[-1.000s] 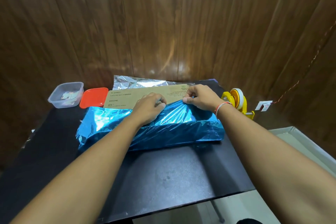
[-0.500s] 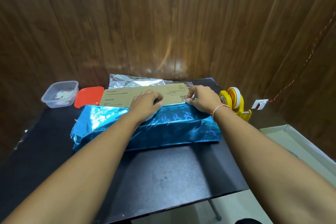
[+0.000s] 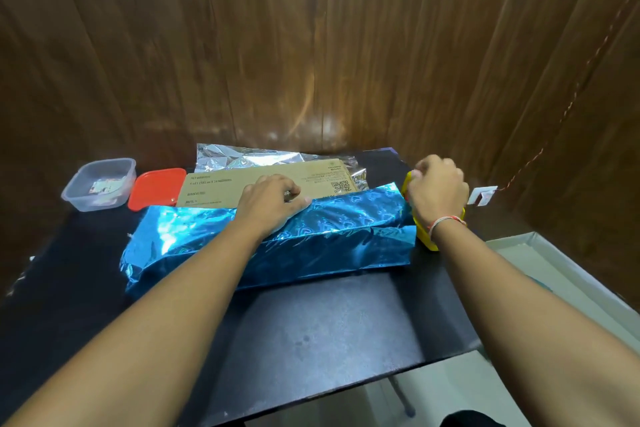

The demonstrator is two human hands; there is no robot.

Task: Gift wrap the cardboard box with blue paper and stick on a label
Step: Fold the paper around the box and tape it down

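A long flat cardboard box (image 3: 221, 188) lies on the black table (image 3: 311, 329), its near half covered by shiny blue wrapping paper (image 3: 311, 246) folded up over the top. The silver underside of the paper (image 3: 249, 159) sticks out behind the box. My left hand (image 3: 273, 204) presses flat on the paper's edge at the middle of the box top. My right hand (image 3: 437, 191) is off the box, fingers curled over the yellow tape dispenser (image 3: 424, 239) at the box's right end. Most of the dispenser is hidden behind that hand.
A clear plastic tub (image 3: 100, 188) holding small printed labels stands at the back left, its red lid (image 3: 156, 188) beside it. A white tray (image 3: 561, 274) sits lower right off the table. Dark wood panelling closes the back and right.
My right hand has let go of the paper edge and moved right onto the tape dispenser. The left hand stays pressing the paper on the box.
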